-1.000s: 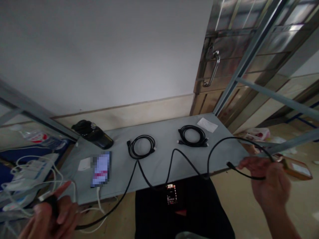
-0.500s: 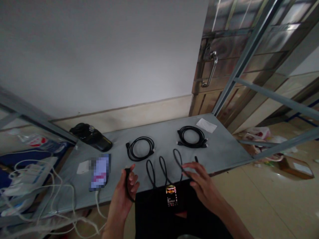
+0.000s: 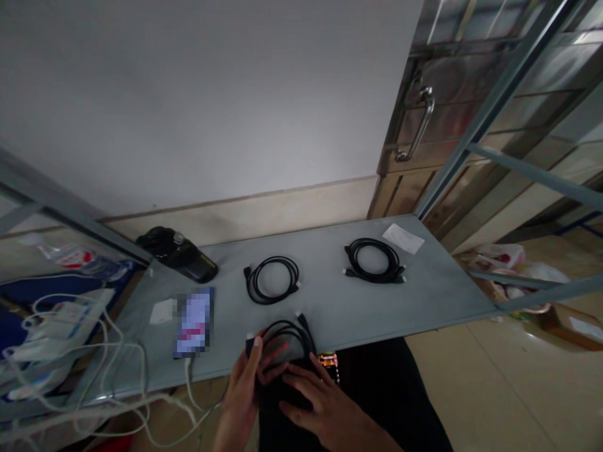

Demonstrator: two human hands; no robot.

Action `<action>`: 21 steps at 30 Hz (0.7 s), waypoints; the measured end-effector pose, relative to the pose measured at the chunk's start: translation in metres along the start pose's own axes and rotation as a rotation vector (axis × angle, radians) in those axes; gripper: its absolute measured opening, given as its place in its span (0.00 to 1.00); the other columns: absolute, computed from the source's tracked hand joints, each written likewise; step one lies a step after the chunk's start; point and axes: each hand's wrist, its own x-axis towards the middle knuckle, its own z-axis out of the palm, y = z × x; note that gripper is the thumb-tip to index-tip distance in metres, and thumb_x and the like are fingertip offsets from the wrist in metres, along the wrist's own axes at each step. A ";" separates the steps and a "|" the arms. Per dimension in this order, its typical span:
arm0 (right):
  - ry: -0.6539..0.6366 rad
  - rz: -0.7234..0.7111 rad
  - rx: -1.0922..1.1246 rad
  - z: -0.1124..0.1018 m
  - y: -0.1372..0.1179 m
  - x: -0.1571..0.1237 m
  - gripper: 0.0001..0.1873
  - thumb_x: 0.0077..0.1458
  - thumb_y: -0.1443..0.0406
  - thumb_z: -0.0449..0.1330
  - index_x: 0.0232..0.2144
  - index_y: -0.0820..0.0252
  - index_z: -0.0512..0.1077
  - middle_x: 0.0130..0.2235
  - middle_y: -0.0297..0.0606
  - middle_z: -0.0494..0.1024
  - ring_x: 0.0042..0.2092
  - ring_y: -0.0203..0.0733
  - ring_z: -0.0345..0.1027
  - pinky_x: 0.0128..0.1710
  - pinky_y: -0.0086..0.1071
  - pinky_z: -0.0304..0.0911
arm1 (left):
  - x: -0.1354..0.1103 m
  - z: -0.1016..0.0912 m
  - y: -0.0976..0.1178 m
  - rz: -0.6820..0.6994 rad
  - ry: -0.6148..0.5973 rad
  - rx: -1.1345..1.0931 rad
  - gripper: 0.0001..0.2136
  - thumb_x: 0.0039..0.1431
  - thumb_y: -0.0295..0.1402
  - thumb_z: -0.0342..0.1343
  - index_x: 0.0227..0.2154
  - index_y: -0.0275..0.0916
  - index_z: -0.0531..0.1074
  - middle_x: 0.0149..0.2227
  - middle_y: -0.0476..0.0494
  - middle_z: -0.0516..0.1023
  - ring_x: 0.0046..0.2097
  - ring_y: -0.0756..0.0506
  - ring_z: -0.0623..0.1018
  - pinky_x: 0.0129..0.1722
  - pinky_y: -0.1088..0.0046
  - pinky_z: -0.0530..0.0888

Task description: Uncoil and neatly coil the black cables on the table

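At the near edge of the grey table [image 3: 424, 289], my left hand [image 3: 249, 383] is closed around a black cable [image 3: 287, 333] gathered into a small bundle of loops. One plug of the cable sticks up above my left thumb. My right hand [image 3: 325, 405] lies just right of it, fingers curled against the lower part of the bundle. Two more black cables lie coiled on the table: one in the middle [image 3: 272, 279] and one farther right [image 3: 374, 260].
A phone [image 3: 194, 321] on a white lead and a white card [image 3: 161, 311] lie at the left. A black bottle [image 3: 176, 252] lies on its side by the wall. A paper slip [image 3: 402, 238] sits at the far right corner. White cables and chargers [image 3: 56, 333] pile up left. A metal door [image 3: 471, 107] stands to the right.
The long black cable, stretched wide between both hands a second ago, has been drawn in and folded into loops; both hands have come together at the table's near edge.
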 end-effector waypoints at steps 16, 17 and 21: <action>0.350 0.393 0.154 -0.006 0.075 -0.017 0.27 0.76 0.70 0.60 0.72 0.50 0.73 0.79 0.45 0.67 0.78 0.50 0.66 0.75 0.48 0.72 | 0.016 0.047 0.052 0.199 -0.234 0.248 0.29 0.56 0.59 0.76 0.44 0.43 0.72 0.32 0.53 0.77 0.24 0.52 0.72 0.16 0.82 0.60; 0.366 0.379 0.165 -0.012 0.083 -0.012 0.28 0.77 0.69 0.60 0.74 0.50 0.71 0.77 0.45 0.70 0.77 0.49 0.68 0.74 0.49 0.73 | 0.021 0.051 0.060 0.206 -0.238 0.220 0.29 0.56 0.58 0.77 0.43 0.43 0.72 0.32 0.53 0.76 0.24 0.53 0.71 0.16 0.83 0.60; 0.429 0.360 0.173 -0.028 0.104 0.006 0.28 0.78 0.66 0.60 0.76 0.50 0.68 0.74 0.47 0.75 0.74 0.48 0.72 0.73 0.51 0.75 | 0.054 0.063 0.095 0.256 -0.269 0.123 0.28 0.52 0.53 0.81 0.43 0.41 0.75 0.30 0.55 0.74 0.24 0.54 0.68 0.17 0.83 0.61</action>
